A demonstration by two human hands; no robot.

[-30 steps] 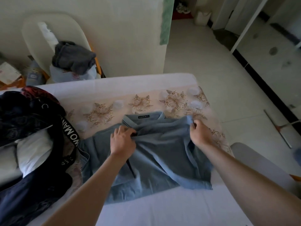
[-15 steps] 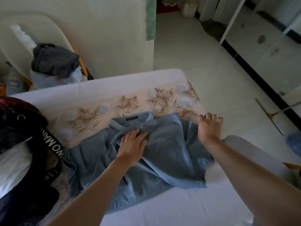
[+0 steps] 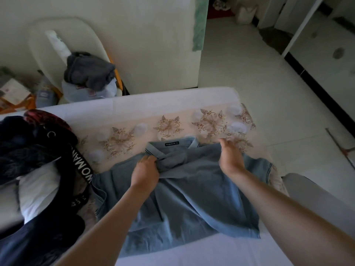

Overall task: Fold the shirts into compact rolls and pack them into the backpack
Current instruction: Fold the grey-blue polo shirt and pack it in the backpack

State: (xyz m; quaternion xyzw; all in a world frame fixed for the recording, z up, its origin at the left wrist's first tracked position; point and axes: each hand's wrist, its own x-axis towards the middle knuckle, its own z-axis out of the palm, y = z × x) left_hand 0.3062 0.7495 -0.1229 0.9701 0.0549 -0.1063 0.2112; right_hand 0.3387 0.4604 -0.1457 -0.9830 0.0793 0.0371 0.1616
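A light blue polo shirt (image 3: 192, 198) lies face down on the bed, its collar (image 3: 169, 145) pointing away from me. My left hand (image 3: 147, 170) grips a bunch of fabric just below the collar's left side. At the right shoulder, my right hand (image 3: 229, 158) pinches the shirt's upper edge with curled fingers. The right sleeve (image 3: 263, 167) spreads out past that hand. A dark heap (image 3: 32, 150) with a black strap lettered "WOMAN" (image 3: 81, 166) sits at the left; whether it is the backpack I cannot tell.
The bed (image 3: 134, 104) has a white sheet and a floral cloth (image 3: 169, 125). A white garment (image 3: 38, 191) lies in the dark heap. Behind the bed, a grey bundle (image 3: 89, 72) rests on a chair. Tiled floor (image 3: 249, 64) lies to the right.
My left hand went from lying flat on the shirt to bunching fabric below the collar. My right hand moved in from the bed's right edge and took hold of the right shoulder.
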